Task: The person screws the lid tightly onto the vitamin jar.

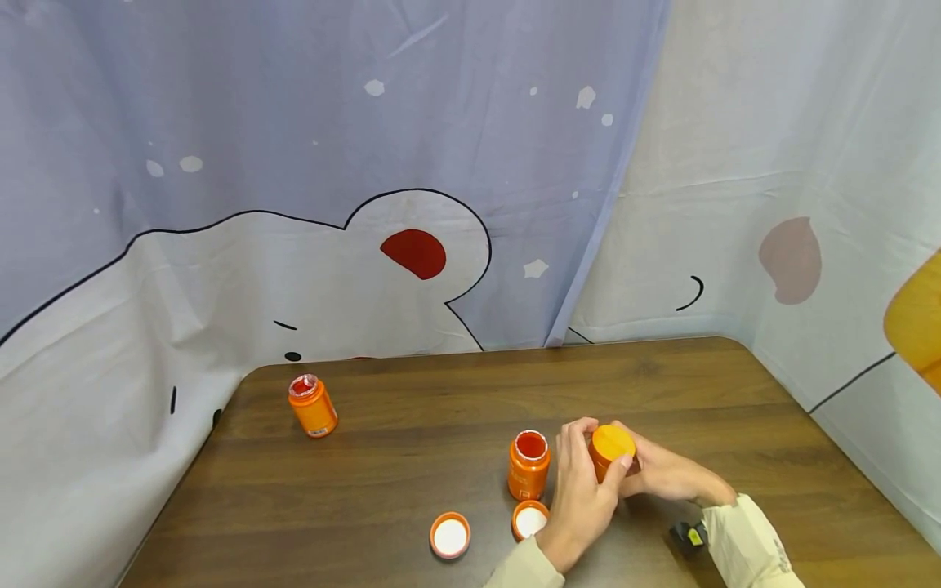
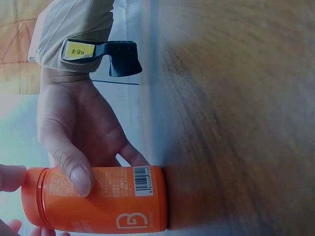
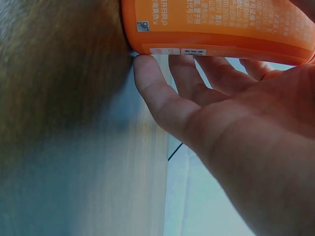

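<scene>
An orange capped bottle (image 1: 603,464) stands upright on the table at the right of the head view, between both hands. My left hand (image 1: 581,498) holds its orange cap (image 2: 33,196), the thumb against the cap's edge in the left wrist view. Around the bottle's body is my right hand (image 1: 665,472), thumb on the label side in the left wrist view and fingers along the other side in the right wrist view. Just left of the left hand stands an uncapped orange bottle (image 1: 528,474). Beside it a loose cap (image 1: 530,520) lies with its white inside up.
Another uncapped orange bottle (image 1: 313,408) stands at the far left of the wooden table (image 1: 367,465). A second loose cap (image 1: 450,537) lies white side up near the front. Behind the table hangs a printed curtain (image 1: 294,286). A black wrist device (image 1: 689,536) sits by the right sleeve.
</scene>
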Demonstrator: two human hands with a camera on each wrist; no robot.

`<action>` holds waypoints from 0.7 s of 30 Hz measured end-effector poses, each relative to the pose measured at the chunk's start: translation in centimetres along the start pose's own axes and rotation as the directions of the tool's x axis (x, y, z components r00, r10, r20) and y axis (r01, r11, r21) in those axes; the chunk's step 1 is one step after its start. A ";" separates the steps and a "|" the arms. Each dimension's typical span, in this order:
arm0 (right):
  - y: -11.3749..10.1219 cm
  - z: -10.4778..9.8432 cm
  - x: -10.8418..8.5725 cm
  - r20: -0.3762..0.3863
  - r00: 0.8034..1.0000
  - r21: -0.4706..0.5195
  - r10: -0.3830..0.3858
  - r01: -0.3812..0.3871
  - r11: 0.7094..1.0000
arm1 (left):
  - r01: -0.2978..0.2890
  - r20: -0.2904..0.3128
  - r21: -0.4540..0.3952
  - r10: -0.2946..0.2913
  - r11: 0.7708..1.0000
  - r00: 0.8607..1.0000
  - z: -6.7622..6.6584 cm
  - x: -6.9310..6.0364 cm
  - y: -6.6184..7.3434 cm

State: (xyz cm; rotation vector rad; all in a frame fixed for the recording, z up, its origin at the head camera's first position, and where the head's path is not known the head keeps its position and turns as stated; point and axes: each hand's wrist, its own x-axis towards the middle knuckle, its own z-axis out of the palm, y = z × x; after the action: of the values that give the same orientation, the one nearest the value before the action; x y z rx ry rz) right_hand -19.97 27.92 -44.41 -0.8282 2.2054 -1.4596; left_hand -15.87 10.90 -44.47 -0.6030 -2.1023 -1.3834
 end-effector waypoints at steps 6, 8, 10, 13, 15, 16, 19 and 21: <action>0.2 0.0 0.0 0.012 0.998 0.019 -0.066 0.065 0.998 | -0.045 0.008 0.028 0.044 0.999 0.999 0.1 0.0 0.2; 0.2 0.0 0.0 0.007 0.996 0.016 -0.084 0.084 0.996 | -0.067 0.002 0.047 0.067 0.997 0.998 0.1 0.0 0.2; 0.3 0.0 0.0 -0.001 0.997 0.016 -0.080 0.080 0.997 | -0.082 -0.001 0.061 0.082 0.995 0.997 0.1 0.0 0.3; 0.2 0.1 -0.1 -0.018 0.999 0.004 -0.044 0.044 0.999 | -0.088 0.002 0.065 0.088 0.994 0.996 0.0 0.0 0.3; 0.2 0.1 -0.1 -0.028 1.000 -0.004 -0.011 0.011 1.000 | -0.092 0.005 0.066 0.092 0.994 0.996 0.1 0.0 0.3; 0.1 0.2 -0.1 -0.033 0.999 -0.009 0.003 -0.004 1.000 | -0.094 0.006 0.067 0.094 0.993 0.996 0.1 0.0 0.2; 0.0 0.2 -0.2 -0.041 0.999 -0.022 0.024 -0.025 0.999 | -0.101 0.006 0.068 0.101 0.993 0.995 0.2 -0.1 0.2; 0.0 0.1 -0.2 -0.042 0.999 -0.025 0.027 -0.028 0.999 | -0.103 0.002 0.064 0.103 0.993 0.995 0.2 -0.1 0.1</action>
State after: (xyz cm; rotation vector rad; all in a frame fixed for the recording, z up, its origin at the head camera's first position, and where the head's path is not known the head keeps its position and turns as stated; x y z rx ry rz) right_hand -19.76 27.94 -44.49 -0.7792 2.2615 -1.4503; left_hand -15.77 11.15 -44.56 -0.6740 -2.0764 -1.2542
